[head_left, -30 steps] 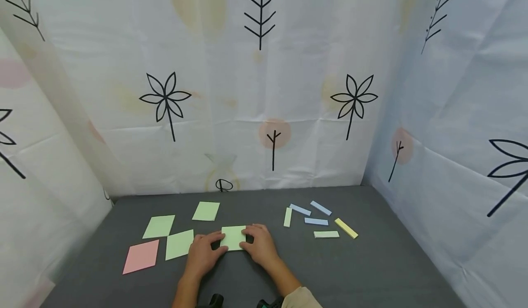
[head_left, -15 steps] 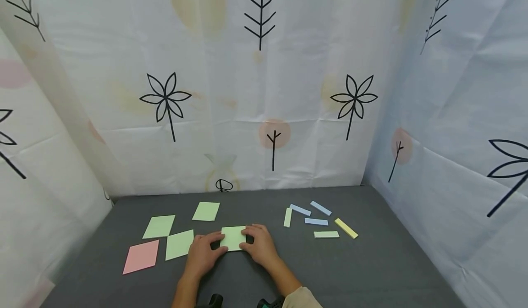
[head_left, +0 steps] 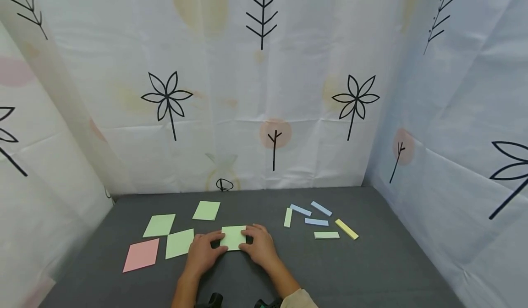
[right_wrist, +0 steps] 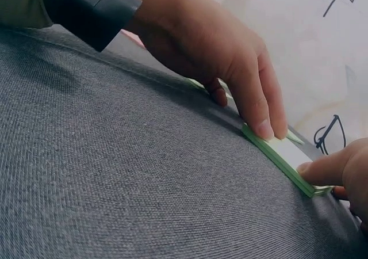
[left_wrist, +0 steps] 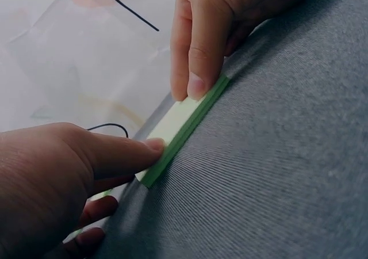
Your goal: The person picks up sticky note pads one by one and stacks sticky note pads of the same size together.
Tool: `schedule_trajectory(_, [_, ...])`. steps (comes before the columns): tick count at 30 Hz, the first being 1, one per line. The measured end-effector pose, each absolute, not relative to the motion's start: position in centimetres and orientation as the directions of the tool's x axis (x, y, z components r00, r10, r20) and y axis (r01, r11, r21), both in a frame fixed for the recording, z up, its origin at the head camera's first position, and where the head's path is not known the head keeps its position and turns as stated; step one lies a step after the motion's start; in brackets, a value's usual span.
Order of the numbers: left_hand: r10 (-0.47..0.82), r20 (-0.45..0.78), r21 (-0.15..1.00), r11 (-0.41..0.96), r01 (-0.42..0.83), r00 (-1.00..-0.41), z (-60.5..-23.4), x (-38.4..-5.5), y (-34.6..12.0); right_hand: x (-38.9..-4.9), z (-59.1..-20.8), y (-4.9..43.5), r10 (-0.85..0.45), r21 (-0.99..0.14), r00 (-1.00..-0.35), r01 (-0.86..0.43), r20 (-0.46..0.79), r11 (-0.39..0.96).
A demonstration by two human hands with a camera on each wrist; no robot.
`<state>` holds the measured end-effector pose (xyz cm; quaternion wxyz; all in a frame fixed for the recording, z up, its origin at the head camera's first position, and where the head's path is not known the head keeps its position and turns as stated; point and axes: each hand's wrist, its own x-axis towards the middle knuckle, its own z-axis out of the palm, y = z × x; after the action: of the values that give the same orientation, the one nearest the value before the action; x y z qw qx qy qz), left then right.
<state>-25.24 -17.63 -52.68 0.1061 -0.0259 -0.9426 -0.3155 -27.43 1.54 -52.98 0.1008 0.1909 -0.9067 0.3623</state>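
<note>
A pale green square tile (head_left: pixel 233 238) lies flat on the grey table between both hands. In the wrist views its darker green edge (left_wrist: pixel 185 133) looks layered, like one tile on another. My left hand (head_left: pixel 203 253) holds the left side, index finger at the far corner and thumb (left_wrist: pixel 150 147) at the near one. At the right side my right hand (head_left: pixel 261 246) holds it the same way, its thumb and a finger (right_wrist: pixel 263 124) on the top near the edge. The undersides of the fingers are partly hidden.
Left of the hands lie more green squares (head_left: pixel 159 225) and a pink square (head_left: pixel 141 255). Thin strips lie to the right: blue (head_left: pixel 316 222), green (head_left: pixel 327 235) and yellow (head_left: pixel 347 229). A printed white cloth (head_left: pixel 264 92) walls the table's back and sides.
The head view has shifted very slightly. Both hands stay on the green square tile, and the other pieces lie as before.
</note>
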Motion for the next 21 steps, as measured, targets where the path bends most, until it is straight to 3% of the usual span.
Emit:
schedule_trajectory(12, [0.013,0.197,0.673,0.726,0.145,-0.98,-51.7,-26.6,-18.9,-27.5,-53.2,1.6,-0.267,-0.631,-0.912,-0.408,0.311,0.659])
schedule_trajectory(21, [0.025,0.318,0.591,0.777,0.219,-0.948,-52.0,-29.2,-20.6,-27.3,-53.0,1.7,-0.262,-0.641,-0.911,-0.411,0.319,0.648])
